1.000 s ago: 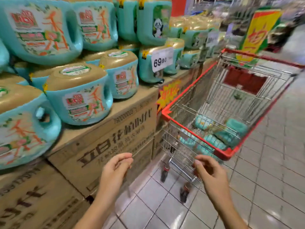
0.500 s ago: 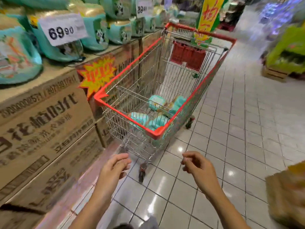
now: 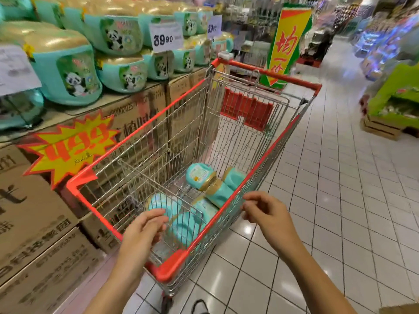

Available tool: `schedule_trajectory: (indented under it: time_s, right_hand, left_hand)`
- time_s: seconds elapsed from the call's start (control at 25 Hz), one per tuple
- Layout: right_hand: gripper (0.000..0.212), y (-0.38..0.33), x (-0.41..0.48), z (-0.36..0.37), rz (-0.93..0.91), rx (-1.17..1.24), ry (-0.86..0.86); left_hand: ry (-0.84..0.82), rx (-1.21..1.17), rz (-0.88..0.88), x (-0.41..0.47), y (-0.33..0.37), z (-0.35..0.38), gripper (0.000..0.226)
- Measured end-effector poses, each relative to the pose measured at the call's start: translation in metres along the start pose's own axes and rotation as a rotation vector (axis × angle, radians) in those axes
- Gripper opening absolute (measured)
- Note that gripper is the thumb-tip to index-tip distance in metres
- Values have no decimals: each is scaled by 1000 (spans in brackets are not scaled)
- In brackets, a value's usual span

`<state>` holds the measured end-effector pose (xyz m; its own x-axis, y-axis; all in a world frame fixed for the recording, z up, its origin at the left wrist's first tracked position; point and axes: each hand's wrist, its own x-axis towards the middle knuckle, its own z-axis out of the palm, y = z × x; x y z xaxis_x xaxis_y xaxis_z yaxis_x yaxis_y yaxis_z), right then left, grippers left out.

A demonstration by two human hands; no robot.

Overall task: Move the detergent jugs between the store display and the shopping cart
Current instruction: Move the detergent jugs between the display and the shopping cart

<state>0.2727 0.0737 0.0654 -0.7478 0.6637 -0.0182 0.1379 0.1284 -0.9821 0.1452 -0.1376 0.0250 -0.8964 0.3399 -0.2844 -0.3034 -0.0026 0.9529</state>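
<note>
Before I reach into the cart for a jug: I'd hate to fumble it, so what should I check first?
1. The left hand is free: ok, holds nothing.
2. The right hand is free: ok, holds nothing.
3. The jugs are reachable: ok, they lie on their sides, uncovered, on the floor of the shopping cart.
4. Handle of the nearest jug faces up: cannot tell, wire and hand hide it.
5. Cart beside the display: ok, alongside the cardboard boxes.
6. Gap among the display jugs: cannot tell, visible rows look packed.
</note>
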Motion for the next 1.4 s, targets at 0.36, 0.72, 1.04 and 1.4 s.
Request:
schedule_trajectory:
  time_s: [0.36, 0.72, 1.04, 1.4]
  right_hand:
    - [24, -9, 228, -15, 38, -123, -102]
    - [11, 65, 469, 19, 204, -308, -391]
    - [17, 165, 616, 89, 329, -495, -688]
    - [42, 368, 651, 127, 389, -816, -797]
  left_hand:
    - [61, -35, -94, 161, 49, 96, 19]
    - [367, -293, -307, 316, 5, 198, 14]
    - [551, -284, -418, 438, -63, 200, 19]
    - [545, -181, -667, 535, -227, 200, 14]
